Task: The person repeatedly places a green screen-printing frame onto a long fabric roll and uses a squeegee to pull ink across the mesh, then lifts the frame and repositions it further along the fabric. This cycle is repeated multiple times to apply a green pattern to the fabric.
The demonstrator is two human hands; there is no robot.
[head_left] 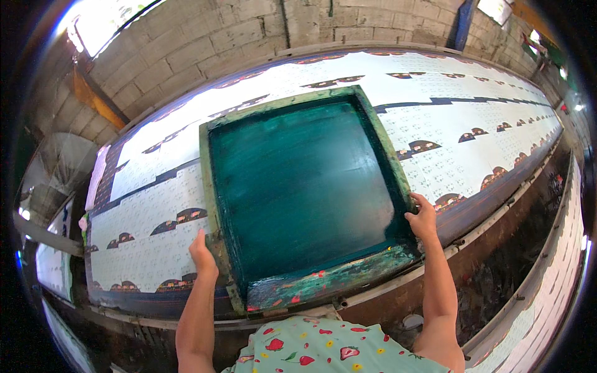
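A large screen-printing frame (208,174) with pale green, paint-stained sides and a dark teal mesh (292,180) sits over the long printing table. My left hand (203,255) holds its lower left side at a brownish piece, fingertips partly hidden. My right hand (421,216) grips the right side near the lower corner, thumb bent at the edge. Beneath and around the frame lie white printed sheets (143,261) with small patterns and dark arched shapes.
A metal rail (485,225) runs along the table's near edge. A grey block wall (236,40) stands behind. Another long surface with pale sheets (547,292) is at the right, across a dark gap. A slanted orange beam (96,99) and a horizontal bar (53,239) are at left.
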